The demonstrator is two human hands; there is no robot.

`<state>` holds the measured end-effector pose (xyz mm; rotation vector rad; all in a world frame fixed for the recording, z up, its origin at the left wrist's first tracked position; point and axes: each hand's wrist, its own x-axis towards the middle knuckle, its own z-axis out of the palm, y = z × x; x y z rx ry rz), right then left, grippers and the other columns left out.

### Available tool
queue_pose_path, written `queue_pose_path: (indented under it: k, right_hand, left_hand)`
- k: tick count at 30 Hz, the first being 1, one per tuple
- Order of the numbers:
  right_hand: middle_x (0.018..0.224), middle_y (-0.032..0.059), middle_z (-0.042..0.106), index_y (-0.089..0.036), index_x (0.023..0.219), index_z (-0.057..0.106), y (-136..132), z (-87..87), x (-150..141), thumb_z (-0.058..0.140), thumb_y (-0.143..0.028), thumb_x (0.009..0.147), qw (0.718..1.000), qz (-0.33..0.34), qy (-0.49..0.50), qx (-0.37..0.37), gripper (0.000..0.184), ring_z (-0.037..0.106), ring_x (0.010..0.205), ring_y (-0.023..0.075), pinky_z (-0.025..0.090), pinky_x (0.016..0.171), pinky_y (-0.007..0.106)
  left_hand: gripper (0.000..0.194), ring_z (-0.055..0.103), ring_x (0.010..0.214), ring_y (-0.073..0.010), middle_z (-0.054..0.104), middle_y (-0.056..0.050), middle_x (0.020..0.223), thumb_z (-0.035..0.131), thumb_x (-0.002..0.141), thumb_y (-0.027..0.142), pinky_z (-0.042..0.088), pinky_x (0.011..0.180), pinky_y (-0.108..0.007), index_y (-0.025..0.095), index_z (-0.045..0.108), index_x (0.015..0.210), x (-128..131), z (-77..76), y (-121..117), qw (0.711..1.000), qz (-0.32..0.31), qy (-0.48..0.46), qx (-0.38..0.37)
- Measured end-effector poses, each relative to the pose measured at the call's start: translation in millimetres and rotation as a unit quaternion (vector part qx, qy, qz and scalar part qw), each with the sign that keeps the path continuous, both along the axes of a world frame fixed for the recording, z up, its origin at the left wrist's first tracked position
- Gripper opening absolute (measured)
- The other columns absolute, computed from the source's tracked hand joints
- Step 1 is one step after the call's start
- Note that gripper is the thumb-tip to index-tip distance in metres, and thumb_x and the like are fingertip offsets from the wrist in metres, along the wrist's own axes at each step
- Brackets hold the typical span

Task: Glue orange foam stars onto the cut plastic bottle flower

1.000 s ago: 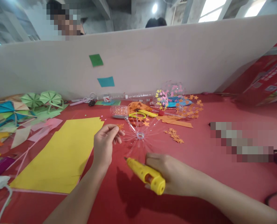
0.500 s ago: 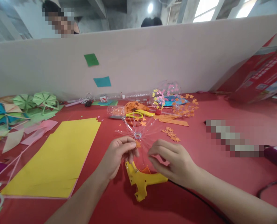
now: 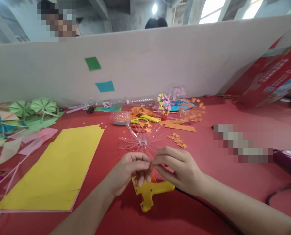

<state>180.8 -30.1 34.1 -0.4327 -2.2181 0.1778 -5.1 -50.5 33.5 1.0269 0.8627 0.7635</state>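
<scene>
Table: red top point(image 3: 174, 222), with yellow paper point(image 3: 54, 166) to the left and a red box point(image 3: 275, 78) at the far right.
Partition: white board point(image 3: 160, 58) across the back, bearing a green square point(image 3: 92, 63) and a blue square point(image 3: 105, 86).
Room: grey concrete, bright windows, a lit lamp point(image 3: 154, 8); a person point(image 3: 62, 23) beyond the partition.
Star: small orange star point(image 3: 151, 165), mostly covered by fingertips, above the table between both hands.
Left hand: the left hand point(image 3: 127, 169) pinches the star between thumb and finger.
Right hand: the right hand point(image 3: 182, 164) has fingertips narrowed at the star's other edge; cannot tell whether they grip.
Glue gun: yellow glue gun point(image 3: 149, 192) lying below the hands, partly hidden.
Bottle: clear cut bottle point(image 3: 143, 142), strips splayed around its neck, just beyond the hands.
Spare stars: loose orange pile point(image 3: 177, 140), right of the bottle.
</scene>
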Motion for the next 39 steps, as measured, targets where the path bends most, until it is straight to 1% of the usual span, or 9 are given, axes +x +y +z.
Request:
queue_pose_path:
  k: [3,5,8,12,16,23,28,33,39]
  right_hand:
    - [0.081,0.006,0.062,-0.017,0.09,0.058,-1,2.1,0,0.049,-0.008,0.086,1.0,0.001,0.014,-0.003,0.013,0.057,0.072,0.0133,0.049,0.063,0.023]
    - [0.081,0.0058,0.061,-0.017,0.09,0.059,1,4.3,1,0.05,-0.008,0.086,0.999,-0.008,0.034,-0.017,0.013,0.057,0.072,0.0129,0.049,0.062,0.023]
    - [0.078,0.0044,0.059,-0.017,0.085,0.058,7,9.9,2,0.051,-0.009,0.086,0.997,-0.034,0.054,-0.049,0.011,0.054,0.068,0.0114,0.046,0.058,0.021]
    - [0.074,0.0022,0.056,-0.018,0.079,0.058,24,21.3,1,0.052,-0.01,0.085,0.992,-0.067,0.068,-0.082,0.012,0.05,0.062,0.0101,0.041,0.053,0.021]
    - [0.074,0.0014,0.055,-0.018,0.074,0.058,46,32.1,-9,0.055,-0.009,0.081,0.988,-0.091,0.054,-0.113,0.011,0.048,0.062,0.0107,0.039,0.054,0.022]
    - [0.076,0.0029,0.056,-0.018,0.072,0.06,71,29.8,-20,0.058,-0.008,0.078,0.989,-0.077,0.04,-0.116,0.012,0.051,0.069,0.0142,0.042,0.062,0.026]
    - [0.08,0.0049,0.062,-0.019,0.075,0.06,73,18.2,-20,0.06,-0.014,0.082,0.995,-0.065,0.051,-0.053,0.009,0.052,0.079,0.0185,0.043,0.074,0.033]
    - [0.085,0.0049,0.065,-0.019,0.079,0.059,72,15.2,-23,0.057,-0.013,0.084,0.996,-0.042,0.05,-0.063,0.008,0.055,0.083,0.0183,0.043,0.079,0.035]
    - [0.085,0.0049,0.065,-0.019,0.078,0.058,72,16.6,-21,0.058,-0.01,0.083,0.994,-0.045,0.062,-0.073,0.01,0.055,0.083,0.018,0.044,0.077,0.034]
  left_hand:
    - [0.019,0.039,0.035,-0.0039,0.058,0.002,0.051,0.055,0.079,0.033,0.029,0.037,-0.016,0.015,0.059,0.074,-1,3.6,1,0.997,0.037,0.041,0.049]
    - [0.019,0.04,0.039,-0.0052,0.055,0.004,0.051,0.055,0.08,0.034,0.031,0.04,-0.017,0.016,0.059,0.075,-4,8.8,2,0.977,0.119,0.112,0.138]
    - [0.012,0.051,0.057,-0.0099,0.057,0.002,0.064,0.055,0.08,0.029,0.042,0.056,-0.022,0.018,0.06,0.077,-14,19.3,9,0.882,0.253,0.254,0.304]
    - [0.01,0.055,0.09,-0.0183,0.059,-0.003,0.091,0.058,0.079,0.025,0.045,0.085,-0.035,0.021,0.064,0.086,-20,28.9,28,0.746,0.277,0.401,0.454]
    - [0.011,0.052,0.1,-0.0229,0.054,-0.006,0.099,0.066,0.074,0.023,0.042,0.093,-0.042,0.02,0.066,0.084,-11,23.4,51,0.693,0.265,0.468,0.481]
    - [0.009,0.053,0.099,-0.0231,0.054,-0.005,0.096,0.066,0.072,0.013,0.043,0.092,-0.043,0.02,0.063,0.076,-1,4.0,62,0.664,0.327,0.462,0.488]
    - [0.012,0.052,0.098,-0.0226,0.053,-0.006,0.097,0.062,0.074,0.011,0.044,0.09,-0.041,0.018,0.062,0.084,-1,-2.3,54,0.664,0.331,0.452,0.494]
    - [0.01,0.05,0.101,-0.0244,0.052,-0.008,0.104,0.062,0.076,0.015,0.042,0.092,-0.043,0.019,0.063,0.084,-1,-5.0,51,0.633,0.342,0.474,0.508]
    - [0.006,0.052,0.096,-0.0222,0.054,-0.006,0.097,0.059,0.079,0.016,0.042,0.088,-0.04,0.019,0.063,0.082,-3,-4.0,50,0.644,0.339,0.465,0.504]
